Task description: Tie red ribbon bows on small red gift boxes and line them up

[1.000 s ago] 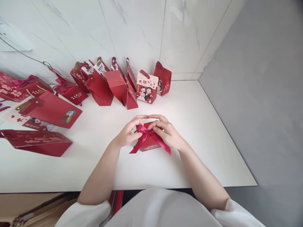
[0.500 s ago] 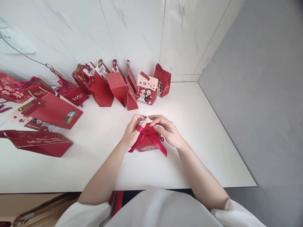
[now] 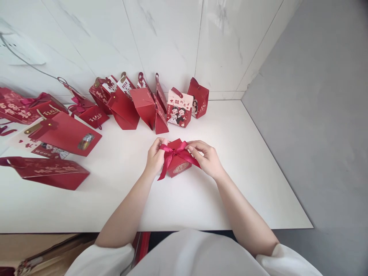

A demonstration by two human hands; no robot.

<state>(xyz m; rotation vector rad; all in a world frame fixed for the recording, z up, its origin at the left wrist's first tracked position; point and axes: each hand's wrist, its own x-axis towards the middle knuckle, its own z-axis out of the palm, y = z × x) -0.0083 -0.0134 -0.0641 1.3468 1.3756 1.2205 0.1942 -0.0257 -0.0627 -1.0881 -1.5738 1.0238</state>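
Note:
A small red gift box (image 3: 179, 168) with a round patterned emblem stands on the table in front of me, slightly turned. Across its top is a crimson satin ribbon (image 3: 175, 151) tied in a bow, with tails hanging down both sides. My left hand (image 3: 156, 156) pinches the bow's left loop between thumb and fingers, close against the box. On the other side, my right hand (image 3: 206, 156) has thumb and forefinger closed at the bow's right loop. The fingertips partly cover both loops.
Several red gift boxes line the wall, including a pink-topped box with a cartoon couple (image 3: 178, 111) and a dark red box (image 3: 199, 100). More lie at left, among them a red box with a window (image 3: 67, 134) and a tilted red box (image 3: 48, 173). A cable (image 3: 30, 63) hangs by the wall.
The box has turned and shifted slightly away from me. My hands have moved from arching over its top to its two sides, closing on the bow's loops, which are now spread wider.

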